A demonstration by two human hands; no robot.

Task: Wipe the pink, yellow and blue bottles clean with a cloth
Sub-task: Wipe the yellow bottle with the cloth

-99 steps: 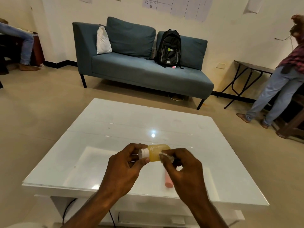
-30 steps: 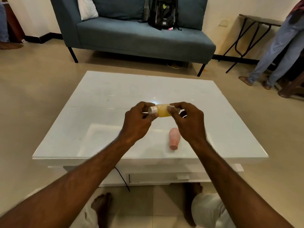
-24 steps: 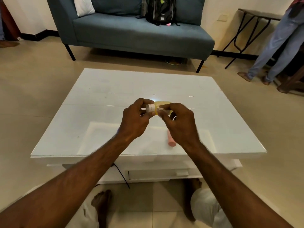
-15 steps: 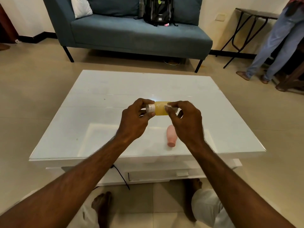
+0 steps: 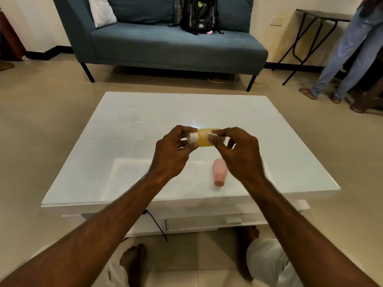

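Above the tabletop, the left hand is gripping the yellow bottle by its cap end (the pink bottle is lying beneath), while the right hand is pinching a small cloth against its side. Rotating the bottle under light strokes should be reaching every face.

Yellow bottle horizontal, white cap left; pink bottle lying on table.

Yellow bottle, white cap; pink bottle near front edge of glossy white table; teal sofa; black backpack.
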